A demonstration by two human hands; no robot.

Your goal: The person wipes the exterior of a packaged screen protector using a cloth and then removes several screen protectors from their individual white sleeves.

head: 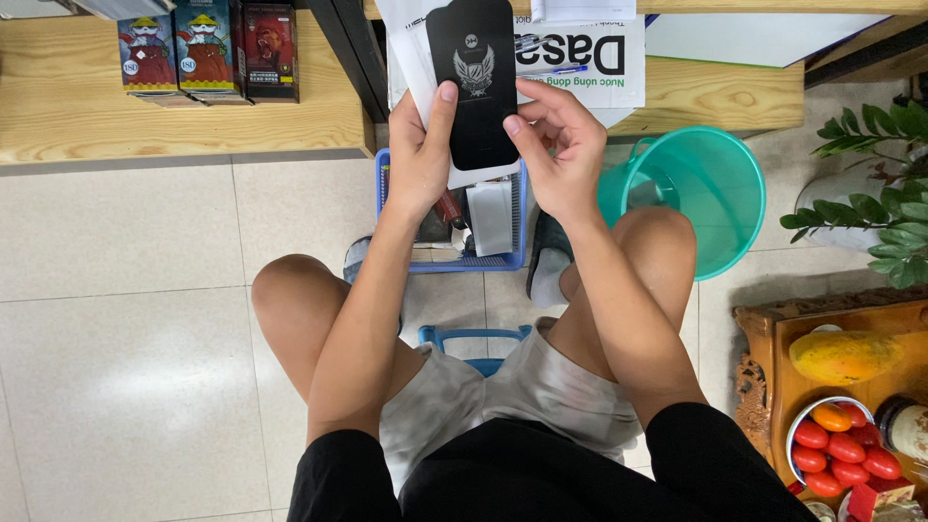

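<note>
Left hand: we hold our left hand closed on the left edge of a black card, thumb pressed on its front face.
Right hand: our right hand curls loosely at the card's right edge, one fingertip touching it; we cannot tell whether it truly grips.
Card: it stands upright between both hands, with a white sleeve behind it.
Blue basket: it sits just below our hands, between our feet, holding white packets and small dark items.
Green bucket: it stands near, to the right of our right hand; we cannot make out its contents.
Bowl: well apart, lower right, holding red tomatoes.
</note>
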